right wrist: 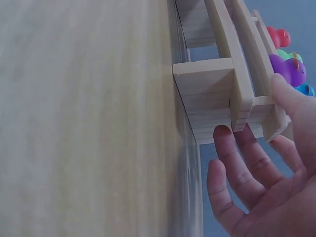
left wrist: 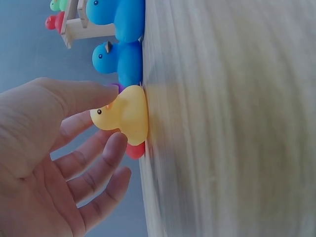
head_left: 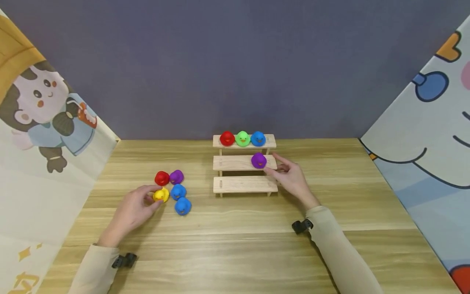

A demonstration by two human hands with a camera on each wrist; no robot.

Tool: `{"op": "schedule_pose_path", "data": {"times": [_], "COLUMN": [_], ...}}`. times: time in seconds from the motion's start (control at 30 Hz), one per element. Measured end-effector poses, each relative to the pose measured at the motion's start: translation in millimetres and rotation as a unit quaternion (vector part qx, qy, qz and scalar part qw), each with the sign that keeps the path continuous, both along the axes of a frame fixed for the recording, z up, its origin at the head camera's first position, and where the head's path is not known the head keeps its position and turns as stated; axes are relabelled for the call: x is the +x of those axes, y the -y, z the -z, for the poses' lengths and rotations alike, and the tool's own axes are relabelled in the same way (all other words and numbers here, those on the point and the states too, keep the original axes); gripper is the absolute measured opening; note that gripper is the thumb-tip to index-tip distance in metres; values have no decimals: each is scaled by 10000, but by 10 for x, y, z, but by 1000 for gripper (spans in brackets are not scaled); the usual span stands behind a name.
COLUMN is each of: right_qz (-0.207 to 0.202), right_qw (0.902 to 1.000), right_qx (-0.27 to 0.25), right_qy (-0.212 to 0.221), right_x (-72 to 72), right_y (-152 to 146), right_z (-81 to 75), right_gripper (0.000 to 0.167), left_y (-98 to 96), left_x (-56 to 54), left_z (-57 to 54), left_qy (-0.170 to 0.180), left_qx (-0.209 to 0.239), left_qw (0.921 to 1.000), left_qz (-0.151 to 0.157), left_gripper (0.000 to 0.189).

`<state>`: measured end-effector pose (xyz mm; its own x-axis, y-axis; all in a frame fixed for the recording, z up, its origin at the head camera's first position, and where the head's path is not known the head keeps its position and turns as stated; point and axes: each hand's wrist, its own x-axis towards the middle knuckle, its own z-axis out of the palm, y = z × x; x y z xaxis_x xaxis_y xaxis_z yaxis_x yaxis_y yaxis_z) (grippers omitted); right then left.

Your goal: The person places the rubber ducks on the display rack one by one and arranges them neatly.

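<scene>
In the head view my left hand (head_left: pixel 134 208) is at a yellow rubber duck (head_left: pixel 160 195) on the table, pinching it between thumb and fingers. The left wrist view shows the thumb (left wrist: pixel 94 96) on one side of the yellow duck and curled fingers on the other. A purple duck (head_left: pixel 258 160) sits at the right end of the wooden stand's middle step (head_left: pixel 233 163). Beside it is my right hand (head_left: pixel 292 177), fingers spread around the step's end. Its thumb (right wrist: pixel 286 91) is close to the purple duck; whether they touch I cannot tell.
Red (head_left: pixel 227 138), green (head_left: pixel 243 139) and blue (head_left: pixel 258 139) ducks line the top step. Around the yellow duck stand a red duck (head_left: pixel 162 178), another purple duck (head_left: pixel 177 177) and two blue ducks (head_left: pixel 182 206). A dark wall (head_left: pixel 235 73) rises behind the table.
</scene>
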<state>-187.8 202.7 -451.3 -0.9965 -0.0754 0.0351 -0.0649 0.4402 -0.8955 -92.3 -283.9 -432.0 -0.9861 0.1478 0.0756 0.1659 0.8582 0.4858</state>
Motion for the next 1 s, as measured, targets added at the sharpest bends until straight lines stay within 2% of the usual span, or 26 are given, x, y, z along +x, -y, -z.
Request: {"op": "schedule_pose_path", "data": {"times": [0.37, 0.6, 1.0], "right_qz": [9, -21, -53], "right_qw": [10000, 9999, 9999], "right_qx": [67, 52, 56], "right_qy": [-62, -125, -69], "right_x": [0, -35, -35], "right_y": [-20, 2, -26], "right_z": [11, -17, -31], "right_gripper": [76, 74, 74], "left_y": [48, 81, 0], "left_x": [4, -10, -22], "left_z": [39, -15, -79], "left_qy": [-196, -255, -267], "left_qx": [59, 219, 220], "left_qw": [9997, 9987, 9990], "left_qz": [-157, -385, -283], "left_gripper": [43, 43, 42]}}
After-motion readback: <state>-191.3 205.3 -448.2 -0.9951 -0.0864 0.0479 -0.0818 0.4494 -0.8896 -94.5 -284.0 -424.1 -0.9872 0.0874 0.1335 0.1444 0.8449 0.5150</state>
